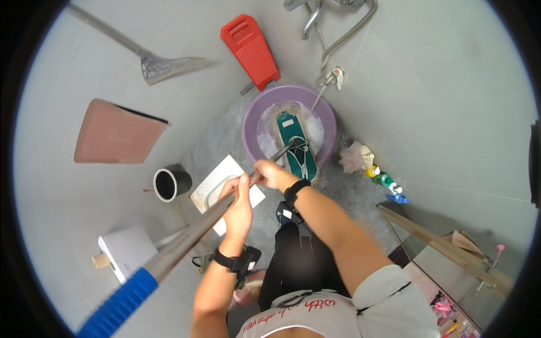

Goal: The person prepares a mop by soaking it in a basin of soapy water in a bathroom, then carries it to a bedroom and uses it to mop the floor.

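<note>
Both of my hands hold the metal pole (pixel 198 231) of a flat mop, which slants from a blue ribbed grip (pixel 120 302) at lower left up to the mop head. My right hand (pixel 272 174) wraps the pole lower down, close to the basin's near rim. Just behind it, my left hand (pixel 237 203) grips the pole with the thumb laid along it. The green mop plate (pixel 291 129), with a shaggy pale pad (pixel 291 106) showing around its edges, sits in a purple plastic basin (pixel 249 116) of foamy water. Water runs from a wall tap (pixel 336 77) into this basin.
A red washboard (pixel 251 50) leans behind the basin. Soap bottles (pixel 384 179) and a bath puff (pixel 351 157) stand to its right. A white squat-toilet pan (pixel 258 197) lies below my hands, near a dark bin (pixel 179 183). A glass-door frame (pixel 439 241) borders the right.
</note>
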`<state>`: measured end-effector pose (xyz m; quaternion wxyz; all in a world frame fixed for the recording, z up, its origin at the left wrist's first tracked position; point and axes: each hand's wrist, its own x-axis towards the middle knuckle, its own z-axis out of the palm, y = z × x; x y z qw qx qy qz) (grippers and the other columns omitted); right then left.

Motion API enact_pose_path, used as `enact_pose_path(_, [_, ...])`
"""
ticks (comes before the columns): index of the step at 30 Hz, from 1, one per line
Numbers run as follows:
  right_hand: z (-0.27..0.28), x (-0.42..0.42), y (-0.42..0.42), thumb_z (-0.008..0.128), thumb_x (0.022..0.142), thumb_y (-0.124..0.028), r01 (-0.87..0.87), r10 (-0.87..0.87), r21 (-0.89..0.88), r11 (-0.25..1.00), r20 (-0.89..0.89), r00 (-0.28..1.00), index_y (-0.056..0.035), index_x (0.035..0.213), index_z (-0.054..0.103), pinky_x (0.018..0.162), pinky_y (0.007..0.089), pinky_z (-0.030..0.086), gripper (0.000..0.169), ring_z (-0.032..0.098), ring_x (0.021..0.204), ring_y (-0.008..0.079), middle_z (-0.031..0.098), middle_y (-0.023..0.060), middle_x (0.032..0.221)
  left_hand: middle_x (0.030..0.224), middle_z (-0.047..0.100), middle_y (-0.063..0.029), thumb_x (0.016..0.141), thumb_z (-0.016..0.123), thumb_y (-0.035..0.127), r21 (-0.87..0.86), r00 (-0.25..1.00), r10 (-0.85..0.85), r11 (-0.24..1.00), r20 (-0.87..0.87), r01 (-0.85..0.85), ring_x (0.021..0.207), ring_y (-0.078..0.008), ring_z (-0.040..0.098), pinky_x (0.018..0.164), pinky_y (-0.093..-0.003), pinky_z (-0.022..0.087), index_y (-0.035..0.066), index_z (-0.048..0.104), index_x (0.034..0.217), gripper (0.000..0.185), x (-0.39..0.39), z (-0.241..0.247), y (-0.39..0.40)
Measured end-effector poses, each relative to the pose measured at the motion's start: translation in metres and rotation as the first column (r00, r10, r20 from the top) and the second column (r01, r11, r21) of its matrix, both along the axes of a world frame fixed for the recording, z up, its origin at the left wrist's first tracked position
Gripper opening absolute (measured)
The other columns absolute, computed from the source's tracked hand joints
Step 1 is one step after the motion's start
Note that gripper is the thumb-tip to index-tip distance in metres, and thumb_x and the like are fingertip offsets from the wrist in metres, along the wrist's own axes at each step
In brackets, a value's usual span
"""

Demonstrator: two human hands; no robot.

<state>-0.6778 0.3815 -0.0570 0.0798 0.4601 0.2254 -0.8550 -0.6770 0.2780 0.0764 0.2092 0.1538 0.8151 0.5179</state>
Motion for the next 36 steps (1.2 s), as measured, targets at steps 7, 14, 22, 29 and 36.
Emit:
enact_pose_path(7, [-0.045,-0.044,-0.042,0.049,0.078,-0.008,0.176,-0.178,0.028,0.984,0.096,0.979,0.0023,0.087,0.048,0.059,0.0382,0.053,0.014,0.056,0.064,0.0236,0.053,0.0128,0.080,0.096,0.059,-0.0092,0.090,0.051,0.020,0.172,0.981,0.121,0.974,0.151,-0.147,0.097,-0.0173,0.054,0.088,-0.0330,0.040,0.003,0.056,0.084,0.019,-0.031,-0.034,-0.030])
enact_pose_path(14, [-0.052,-0.014,-0.029,0.044,0.083,-0.003,0.473,-0.481,-0.281,0.835,0.043,0.876,0.0049,0.093,0.042,0.063,0.0333,0.051,0.013,0.054,0.068,0.0236,0.050,0.0144,0.076,0.086,0.062,-0.0111,0.090,0.052,0.015,0.190,0.999,-0.003,0.982,0.043,-0.005,0.102,-0.0221,0.055,0.087,-0.0324,0.040,0.000,0.055,0.076,0.021,-0.009,-0.018,-0.030])
enact_pose_path(22, [0.006,-0.001,0.005,0.043,0.086,-0.007,0.198,-0.206,-0.259,0.946,-0.006,0.979,0.0041,0.096,0.040,0.064,0.0327,0.055,0.015,0.058,0.071,0.0217,0.049,0.0125,0.084,0.080,0.063,-0.0106,0.088,0.055,0.019,0.121,0.986,-0.140,0.981,-0.086,0.150,0.078,-0.0137,0.057,0.075,-0.0275,0.045,-0.003,0.058,0.077,0.024,-0.021,0.040,-0.005])
enact_pose_path(29, [-0.047,-0.024,0.032,0.046,0.084,-0.012,0.120,-0.117,-0.086,0.989,0.037,0.992,-0.0067,0.075,0.046,0.054,0.0321,0.048,0.010,0.050,0.059,0.0158,0.047,0.0041,0.067,0.077,0.062,-0.0086,0.088,0.057,0.019,0.042,0.991,-0.005,0.999,-0.137,0.011,0.075,-0.0121,0.055,0.071,-0.0269,0.044,-0.002,0.057,0.077,0.023,-0.027,-0.022,0.034])
enact_pose_path(36, [-0.059,-0.042,0.006,0.044,0.084,-0.010,0.380,-0.392,-0.200,0.903,-0.021,0.920,0.0038,0.094,0.047,0.061,0.0368,0.053,0.017,0.057,0.071,0.0221,0.051,0.0135,0.086,0.096,0.060,-0.0110,0.087,0.057,0.021,0.177,0.998,0.020,0.984,0.056,-0.029,0.093,-0.0160,0.053,0.085,-0.0285,0.040,0.002,0.056,0.084,0.019,-0.045,-0.045,0.018])
